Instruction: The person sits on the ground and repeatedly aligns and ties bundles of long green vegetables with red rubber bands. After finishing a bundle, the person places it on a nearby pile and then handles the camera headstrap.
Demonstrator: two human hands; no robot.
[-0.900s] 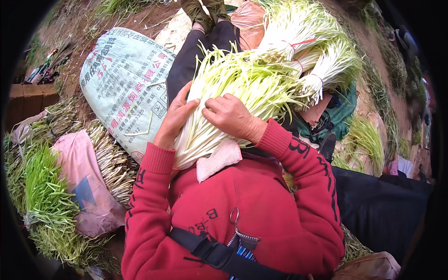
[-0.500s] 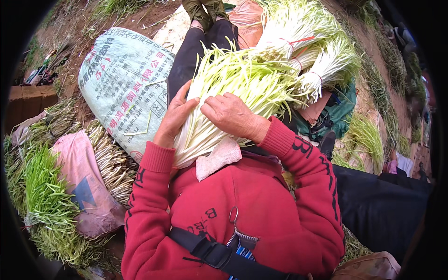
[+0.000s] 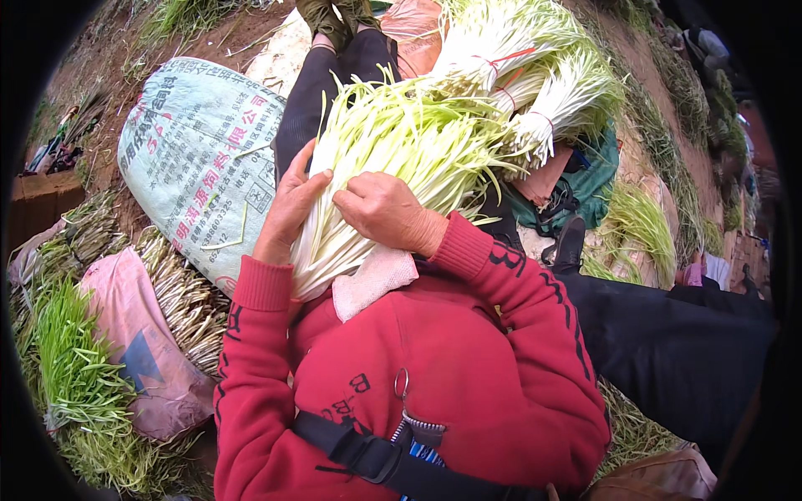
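A large loose bunch of pale yellow-green shoots with white stems point(image 3: 409, 146) lies across my lap, with a small pinkish cloth point(image 3: 371, 280) below it. My left hand point(image 3: 286, 209) grips the bunch along its left side, thumb over the stems. My right hand point(image 3: 384, 213) rests on top of the stems with fingers curled onto them; the fingertips are mostly hidden. Just beyond, at the upper right, several bundles of similar shoots point(image 3: 548, 117) are bound with red ties.
A pale printed sack point(image 3: 196, 159) lies at my left, near greener bunches point(image 3: 71, 351), dry stalks point(image 3: 184, 309) and a pink cloth point(image 3: 142, 351). Green plastic point(image 3: 585, 196) and loose shoots point(image 3: 635, 225) lie at right. Dark-clad legs point(image 3: 305, 104) extend ahead and to the right point(image 3: 668, 351).
The whole view has shifted slightly, so things sit a little higher and further left. My hands keep nearly the same hold on the bunch.
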